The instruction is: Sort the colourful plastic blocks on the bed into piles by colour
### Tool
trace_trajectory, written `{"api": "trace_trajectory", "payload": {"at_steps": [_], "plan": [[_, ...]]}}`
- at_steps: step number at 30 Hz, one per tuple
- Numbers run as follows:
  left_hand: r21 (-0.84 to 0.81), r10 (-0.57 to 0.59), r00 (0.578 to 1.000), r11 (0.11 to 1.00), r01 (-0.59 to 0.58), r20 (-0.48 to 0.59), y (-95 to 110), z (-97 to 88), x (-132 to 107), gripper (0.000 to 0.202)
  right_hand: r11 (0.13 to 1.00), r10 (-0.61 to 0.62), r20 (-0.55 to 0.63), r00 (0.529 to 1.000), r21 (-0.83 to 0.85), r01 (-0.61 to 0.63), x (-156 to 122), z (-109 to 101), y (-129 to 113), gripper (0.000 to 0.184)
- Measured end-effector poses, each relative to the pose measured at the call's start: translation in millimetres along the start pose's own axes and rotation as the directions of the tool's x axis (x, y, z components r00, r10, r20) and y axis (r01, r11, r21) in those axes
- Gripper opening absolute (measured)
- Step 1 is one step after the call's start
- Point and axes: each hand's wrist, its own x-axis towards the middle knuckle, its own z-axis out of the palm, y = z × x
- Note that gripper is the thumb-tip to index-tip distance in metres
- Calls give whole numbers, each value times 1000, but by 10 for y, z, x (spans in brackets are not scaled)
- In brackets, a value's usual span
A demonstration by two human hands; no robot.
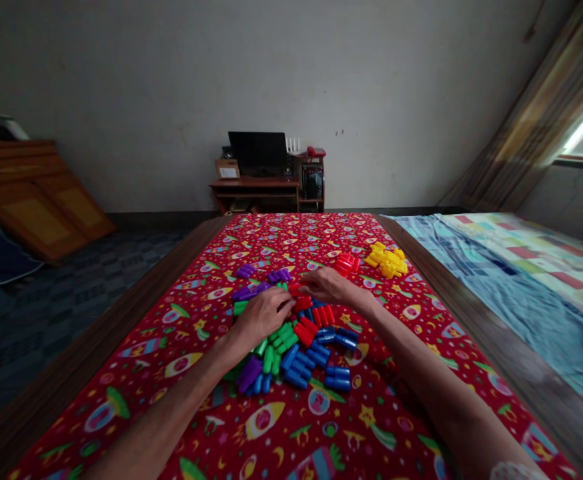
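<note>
A mixed heap of plastic blocks (296,347) in red, green, blue and purple lies on a red patterned cloth (281,433). My left hand (264,313) rests on the heap's left side, fingers curled over green and purple blocks. My right hand (329,285) reaches in from the right, fingers pinched on a red block (295,290) at the heap's far edge. Farther back sit a small red pile (346,263) and a yellow pile (386,260). Loose purple blocks (259,277) lie to the far left of the heap.
The cloth covers a wooden table (471,313). A bed with a patchwork blanket (531,267) is on the right. A desk with a monitor (259,153) stands against the far wall, a wooden cabinet (36,193) on the left.
</note>
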Motion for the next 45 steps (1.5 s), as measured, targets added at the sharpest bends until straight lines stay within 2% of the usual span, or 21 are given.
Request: {"api": "trace_trajectory", "payload": {"at_steps": [2,4,6,9,12,14,17,19,22,24,26,28,30,33,35,36,38,40,42,43,45], "plan": [[72,-75,990,994,84,-119,-29,-54,25,12,998,-14,5,1000,64,14,11,-30,-84,27],[93,-103,985,989,116,-140,-69,-85,35,19,993,-12,-12,1000,118,13,22,-41,-159,29],[104,-156,987,982,158,-21,-101,-90,26,26,988,-14,-20,1000,151,16,31,-54,-206,31],[156,-275,951,955,253,143,-130,-65,-8,20,989,0,-31,1000,147,5,33,-115,-171,34],[167,-266,951,956,240,156,-162,-36,-34,17,987,142,-102,985,88,-134,-20,-239,31,36],[161,-208,970,969,186,129,-192,-19,-43,14,956,294,-148,944,29,-293,-108,-344,233,33],[144,-139,990,981,131,41,-230,4,-48,20,864,489,-148,860,-55,-501,-296,-492,530,28],[110,-112,993,987,114,-24,-236,15,-45,27,822,555,-101,826,-85,-562,-417,-559,664,27],[31,-53,996,998,55,-66,-197,37,-32,27,775,625,-6,781,-111,-622,-519,-577,731,28],[-33,16,999,999,-17,-39,-144,66,-22,27,710,692,-17,721,-163,-685,-529,-546,710,26],[-80,81,996,994,-78,25,-82,105,-15,29,636,738,-96,667,-230,-737,-512,-510,665,22],[-89,87,991,993,-79,98,-25,140,-14,33,588,752,-157,640,-281,-759,-489,-496,611,21],[-67,36,989,997,-27,142,16,160,-13,36,582,740,-183,647,-309,-752,-459,-516,541,22],[-24,-72,988,997,76,133,49,163,-8,37,587,702,-239,671,-339,-735,-379,-564,372,26],[-32,-132,986,990,135,100,54,154,1,36,615,657,-260,708,-360,-702,-294,-554,200,30],[-56,-154,985,986,158,77,51,147,7,34,652,620,-249,744,-363,-666,-248,-523,101,32],[-138,-194,981,971,193,6,36,127,23,28,794,482,-184,857,-323,-515,-164,-406,-104,32],[-237,-244,965,947,217,-93,11,95,43,22,943,248,-93,964,-205,-262,-105,-240,-278,26],[-328,-283,947,919,221,-155,-11,54,63,20,996,47,-47,998,-71,-51,-71,-78,-379,20],[-368,-288,944,905,213,-161,-17,30,71,21,1000,6,-41,999,-30,-7,-60,-15,-395,18],[-418,-273,949,889,187,-156,-17,-22,80,22,999,29,-57,998,-12,-30,-43,51,-351,19]]}}
